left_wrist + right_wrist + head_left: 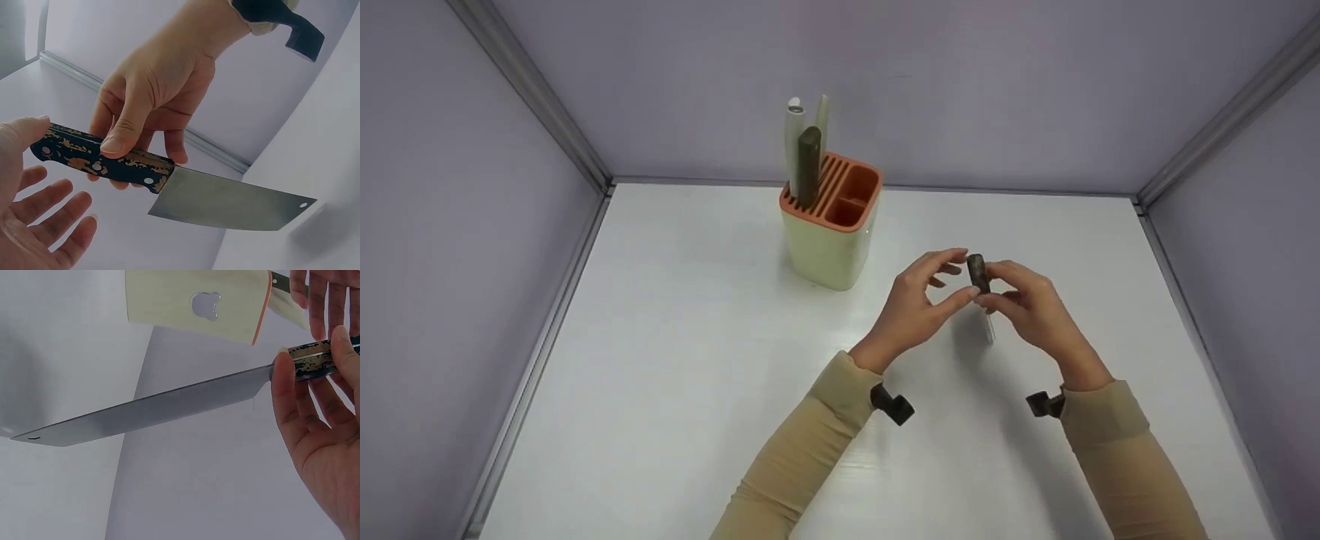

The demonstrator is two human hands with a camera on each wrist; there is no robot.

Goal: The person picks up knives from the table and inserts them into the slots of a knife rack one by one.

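Observation:
A cleaver (225, 199) with a worn dark handle (978, 274) is held above the white table with its blade pointing down. My right hand (1031, 307) pinches the handle between thumb and fingers, close to the blade in the left wrist view. My left hand (919, 300) is at the other side; its thumb touches the butt of the handle, while its other fingers stand spread and loose. The right wrist view shows the broad blade (169, 408), with a small hole near its far corner. From the head view the blade appears nearly edge-on.
A cream knife block (825, 255) with an orange slotted top stands left of the hands, towards the back wall. Its slots hold a dark-handled knife (808, 165) and several pale-handled pieces (793, 150). Two wider compartments are at its right. Grey walls (1245, 225) enclose the table.

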